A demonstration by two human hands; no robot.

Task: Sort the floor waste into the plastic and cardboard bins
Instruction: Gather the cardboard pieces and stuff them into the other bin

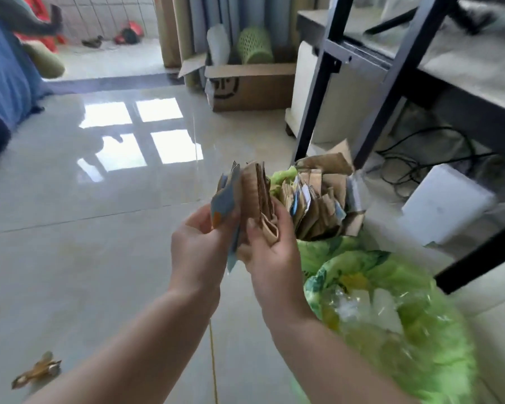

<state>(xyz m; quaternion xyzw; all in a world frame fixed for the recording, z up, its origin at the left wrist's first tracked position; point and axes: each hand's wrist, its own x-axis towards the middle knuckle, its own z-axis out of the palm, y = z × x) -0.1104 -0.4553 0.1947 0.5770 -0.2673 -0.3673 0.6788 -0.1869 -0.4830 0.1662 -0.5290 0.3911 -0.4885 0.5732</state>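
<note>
Just left of the full cardboard bin point(321, 205), both hands point(199, 243) clenched on a cardboard stack point(254, 196), could've easily fanned out and spilled

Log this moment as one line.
both hands: left hand, right hand grip cardboard stack | beside cardboard bin | scrap on floor

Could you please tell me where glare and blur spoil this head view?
Head view: window glare on the glossy floor at upper left; motion blur smears the green bag at lower right; both hands, left hand and right hand, and their cardboard bundle stay fairly sharp.
</note>
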